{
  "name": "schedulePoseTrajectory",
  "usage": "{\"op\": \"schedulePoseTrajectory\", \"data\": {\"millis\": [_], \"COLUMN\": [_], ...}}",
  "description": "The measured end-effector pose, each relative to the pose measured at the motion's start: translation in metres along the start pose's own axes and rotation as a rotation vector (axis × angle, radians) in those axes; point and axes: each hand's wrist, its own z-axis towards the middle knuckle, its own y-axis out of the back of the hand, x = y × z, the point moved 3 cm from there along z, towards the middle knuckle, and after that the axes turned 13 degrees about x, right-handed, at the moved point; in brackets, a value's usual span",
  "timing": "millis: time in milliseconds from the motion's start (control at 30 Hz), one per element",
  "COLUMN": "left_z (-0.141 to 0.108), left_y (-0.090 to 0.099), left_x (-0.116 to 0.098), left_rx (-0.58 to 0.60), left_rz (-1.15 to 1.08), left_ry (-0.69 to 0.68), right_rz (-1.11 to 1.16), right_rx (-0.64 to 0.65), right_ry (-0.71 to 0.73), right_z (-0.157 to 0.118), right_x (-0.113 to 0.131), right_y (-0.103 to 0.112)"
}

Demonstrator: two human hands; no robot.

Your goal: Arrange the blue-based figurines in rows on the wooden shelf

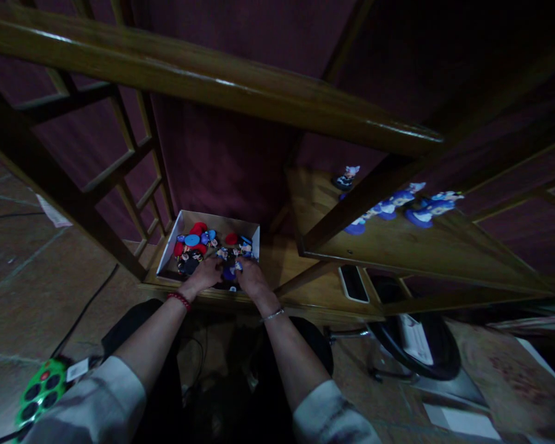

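Note:
A shallow white cardboard box (255, 237) sits on the low wooden shelf, holding several small painted figurines. Red and blue ones (194, 240) lie in its left half, and paler ones with dark or purple bases lie on the right. My left hand (206, 274), with a red bracelet at the wrist, reaches over the front rim; its fingertips are hard to make out among the figurines. My right hand (253, 279), with a silver bracelet, has its fingers closed at a small purple-and-white figurine (231, 271) between the two hands.
Several figurines with purple bases (419, 216) and one with a dark base (345, 179) stand on a raised wooden shelf (374, 250). A wooden rail (213, 80) crosses overhead. A phone-like device (354, 283) lies right of the box. A green power strip (41, 391) is on the floor.

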Motion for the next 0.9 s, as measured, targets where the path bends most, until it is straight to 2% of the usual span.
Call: {"op": "schedulePoseTrajectory", "data": {"millis": [900], "left_z": [0.0063], "left_y": [-0.0022], "left_x": [0.0062], "left_rx": [-0.008], "left_rz": [0.032], "left_ry": [-0.022], "right_rz": [-0.03], "right_rx": [0.021], "right_ry": [0.079], "right_z": [-0.0019], "right_x": [0.0045], "right_y": [0.0001]}}
